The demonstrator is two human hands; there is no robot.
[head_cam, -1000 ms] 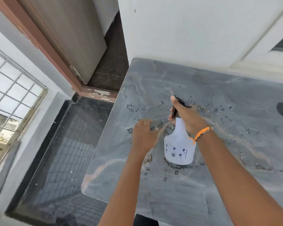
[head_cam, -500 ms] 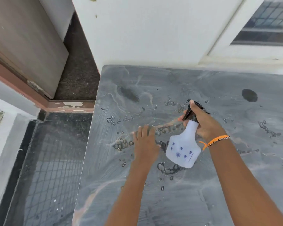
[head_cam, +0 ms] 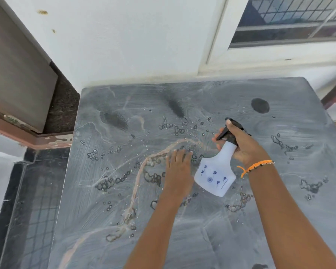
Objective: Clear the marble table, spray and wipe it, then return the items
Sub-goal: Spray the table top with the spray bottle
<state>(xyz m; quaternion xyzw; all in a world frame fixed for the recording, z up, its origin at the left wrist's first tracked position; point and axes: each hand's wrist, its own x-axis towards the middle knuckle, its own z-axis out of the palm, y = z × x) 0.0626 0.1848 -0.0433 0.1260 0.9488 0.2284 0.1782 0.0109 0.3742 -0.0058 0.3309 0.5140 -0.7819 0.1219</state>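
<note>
1. My right hand [head_cam: 244, 146] is wrapped around the neck of a white spray bottle [head_cam: 214, 173], with the thumb over its black trigger head [head_cam: 231, 131]. The bottle hangs tilted above the centre right of the frame, nozzle aimed toward upper left, which I judge suits misting the stone ahead.
2. My left hand [head_cam: 179, 171] lies palm down and flat on the marble table [head_cam: 182, 239], just beside the bottle. It holds nothing I can see, and I see no cloth under it.
3. An orange bracelet [head_cam: 255, 166] circles my right wrist.
4. The grey tabletop fills most of the frame and carries no items. Water droplets [head_cam: 169, 125] and puddles scatter across its middle.
5. I judge the spraying step is under way, with wiping and returning items not yet done.
6. A white wall [head_cam: 124, 45] runs along the top, and a window [head_cam: 291, 16] sits upper right.
</note>
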